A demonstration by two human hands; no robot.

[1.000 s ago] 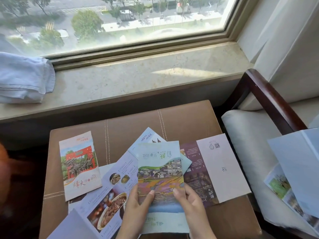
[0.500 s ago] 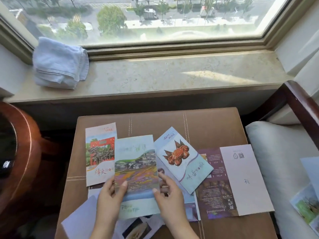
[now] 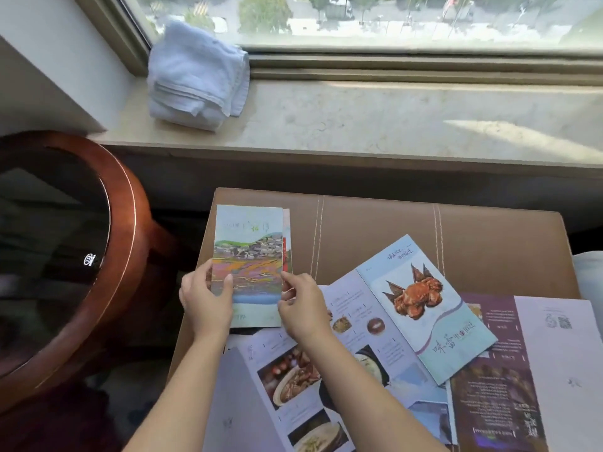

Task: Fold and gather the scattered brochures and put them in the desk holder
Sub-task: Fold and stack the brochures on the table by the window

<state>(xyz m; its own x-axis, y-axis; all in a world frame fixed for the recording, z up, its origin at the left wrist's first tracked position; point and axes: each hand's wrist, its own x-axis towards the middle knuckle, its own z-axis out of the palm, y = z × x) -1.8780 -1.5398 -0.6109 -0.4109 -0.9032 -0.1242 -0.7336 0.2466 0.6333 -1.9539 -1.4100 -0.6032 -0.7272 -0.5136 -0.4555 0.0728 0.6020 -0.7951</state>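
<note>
A folded landscape brochure (image 3: 248,256) lies at the left end of the brown leather table (image 3: 456,233), on top of the red-gate brochure (image 3: 287,243), of which only a thin right edge shows. My left hand (image 3: 205,298) holds the landscape brochure's lower left edge, thumb on its face. My right hand (image 3: 301,305) pinches its lower right edge. An unfolded crab brochure (image 3: 424,305) lies to the right. A food brochure (image 3: 293,386) lies spread open under my right forearm. A purple-and-white brochure (image 3: 528,370) lies open at the far right. No desk holder is in view.
A folded white towel (image 3: 195,76) sits on the stone window sill (image 3: 391,119). A round dark-glass table with a red wooden rim (image 3: 120,256) stands close on the left. A pale cushion edge (image 3: 587,272) shows at the far right.
Both hands carried the landscape brochure to the left and laid it over the red-gate brochure, which is now almost covered. The view swung left, and the crab brochure now lies uncovered.
</note>
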